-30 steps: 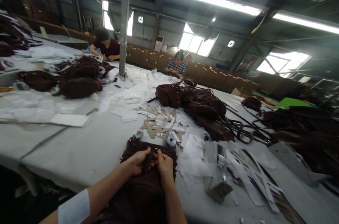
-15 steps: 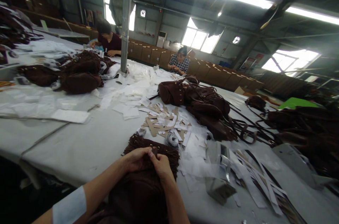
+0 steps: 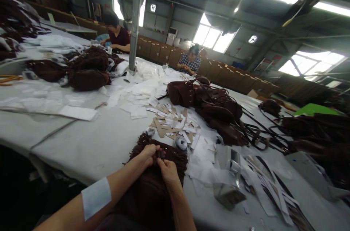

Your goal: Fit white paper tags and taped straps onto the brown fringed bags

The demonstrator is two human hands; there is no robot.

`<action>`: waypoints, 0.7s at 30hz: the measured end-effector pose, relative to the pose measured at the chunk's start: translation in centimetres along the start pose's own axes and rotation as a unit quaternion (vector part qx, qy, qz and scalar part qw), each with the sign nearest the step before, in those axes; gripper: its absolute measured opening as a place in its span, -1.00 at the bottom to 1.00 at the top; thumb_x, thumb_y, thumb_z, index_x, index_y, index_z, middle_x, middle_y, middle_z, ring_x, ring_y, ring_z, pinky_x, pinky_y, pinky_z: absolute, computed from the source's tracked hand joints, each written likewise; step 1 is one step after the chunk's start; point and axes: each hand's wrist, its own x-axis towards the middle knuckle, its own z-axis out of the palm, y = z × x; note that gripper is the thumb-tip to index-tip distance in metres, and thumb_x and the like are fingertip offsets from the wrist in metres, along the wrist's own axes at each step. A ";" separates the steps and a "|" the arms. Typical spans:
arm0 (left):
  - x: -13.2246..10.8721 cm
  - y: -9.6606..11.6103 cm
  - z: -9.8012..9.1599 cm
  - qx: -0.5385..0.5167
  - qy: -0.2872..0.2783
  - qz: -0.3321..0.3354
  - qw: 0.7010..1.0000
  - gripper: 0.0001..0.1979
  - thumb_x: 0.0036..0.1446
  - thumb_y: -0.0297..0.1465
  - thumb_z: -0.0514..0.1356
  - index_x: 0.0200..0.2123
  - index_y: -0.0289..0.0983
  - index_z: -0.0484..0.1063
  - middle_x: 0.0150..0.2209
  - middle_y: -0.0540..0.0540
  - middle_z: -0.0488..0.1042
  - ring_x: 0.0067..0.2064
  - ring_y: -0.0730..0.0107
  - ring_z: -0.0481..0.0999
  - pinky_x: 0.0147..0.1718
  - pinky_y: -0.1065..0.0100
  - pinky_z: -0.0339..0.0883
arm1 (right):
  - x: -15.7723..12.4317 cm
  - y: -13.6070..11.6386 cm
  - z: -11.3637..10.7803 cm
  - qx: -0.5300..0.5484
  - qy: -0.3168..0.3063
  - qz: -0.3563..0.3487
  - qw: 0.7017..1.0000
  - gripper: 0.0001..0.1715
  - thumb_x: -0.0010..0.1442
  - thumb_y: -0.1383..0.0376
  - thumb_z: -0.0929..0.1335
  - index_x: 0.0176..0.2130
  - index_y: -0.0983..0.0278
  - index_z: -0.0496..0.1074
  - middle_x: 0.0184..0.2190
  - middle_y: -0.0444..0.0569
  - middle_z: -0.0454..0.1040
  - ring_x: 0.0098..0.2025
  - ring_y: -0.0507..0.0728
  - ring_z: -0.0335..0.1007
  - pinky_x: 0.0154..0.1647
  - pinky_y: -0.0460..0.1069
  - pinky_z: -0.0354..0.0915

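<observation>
A dark brown fringed suede bag lies at the near edge of the grey table, reaching down toward my lap. My left hand and my right hand meet at the bag's upper edge, both with fingers closed, pinching a small part of the bag near its fringe. What exactly sits between the fingertips is too small to make out. A white patch is stuck on my left forearm.
Paper and card scraps and a tape roll lie just beyond the bag. Brown bags with straps are piled to the right, more bags at the far left. A steel post stands mid-table. Two other people sit at the far side.
My hands have stayed pinched together on the bag's top edge, shifting only slightly. The view has tilted a little, so everything sits slightly to the right.
</observation>
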 end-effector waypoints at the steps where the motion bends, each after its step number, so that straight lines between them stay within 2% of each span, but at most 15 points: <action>1: 0.2 -0.1 0.0 -0.002 0.006 0.007 1.000 -0.72 0.23 -0.30 0.12 -0.06 -0.33 0.36 -0.14 -0.12 0.44 -0.24 0.36 0.48 -0.30 0.26 0.44 | -0.1 0.0 0.0 0.001 0.001 0.002 1.000 -0.54 -0.02 0.03 0.36 -0.67 0.33 0.34 -0.75 -0.22 0.15 -0.63 -0.05 -0.04 -0.60 -0.09 -0.13; 6: 0.3 -0.4 0.3 0.012 0.006 0.033 0.999 -0.72 0.23 -0.28 0.12 -0.07 -0.33 0.36 -0.16 -0.12 0.45 -0.26 0.38 0.49 -0.31 0.28 0.44 | -0.7 0.2 0.4 0.017 0.007 0.002 1.000 -0.56 -0.02 0.02 0.34 -0.64 0.32 0.35 -0.73 -0.22 0.17 -0.62 -0.04 -0.02 -0.60 -0.09 -0.12; 10: -1.0 -0.2 -0.4 0.065 -0.059 -0.010 0.996 -0.78 0.22 -0.30 0.14 -0.25 -0.37 0.42 -0.36 -0.04 0.49 -0.44 0.46 0.47 -0.44 0.38 0.39 | -1.1 0.5 0.7 0.038 0.002 0.012 0.999 -0.51 -0.09 -0.02 0.39 -0.70 0.28 0.26 -0.77 -0.24 0.11 -0.66 -0.06 -0.08 -0.64 -0.09 -0.17; 13: -2.0 0.0 -0.8 0.099 -0.103 -0.046 0.989 -0.79 0.12 -0.33 0.24 -0.45 -0.39 0.42 -0.56 -0.05 0.48 -0.57 0.38 0.45 -0.53 0.36 0.34 | -1.1 0.5 0.6 0.061 0.014 0.026 0.998 -0.42 -0.09 -0.12 0.37 -0.73 0.25 0.19 -0.81 -0.25 0.08 -0.71 -0.08 -0.10 -0.68 -0.09 -0.19; 17: -2.5 0.2 -0.9 0.116 -0.138 -0.071 0.981 -0.74 0.04 -0.34 0.29 -0.59 -0.35 0.38 -0.68 -0.09 0.44 -0.65 0.29 0.41 -0.56 0.30 0.33 | -0.6 0.3 0.4 0.100 0.043 0.045 0.993 -0.37 -0.08 -0.23 0.30 -0.57 0.29 0.34 -0.75 -0.20 0.22 -0.75 -0.07 -0.01 -0.74 -0.11 -0.15; 21: -2.1 0.1 -0.8 0.097 -0.150 -0.063 0.982 -0.78 0.03 -0.40 0.28 -0.60 -0.33 0.39 -0.68 -0.07 0.44 -0.63 0.30 0.42 -0.54 0.30 0.35 | 0.0 0.0 0.7 0.127 0.052 0.038 0.990 -0.44 -0.17 -0.17 0.40 -0.53 0.28 0.36 -0.77 -0.30 0.11 -0.75 -0.10 -0.12 -0.73 -0.12 -0.16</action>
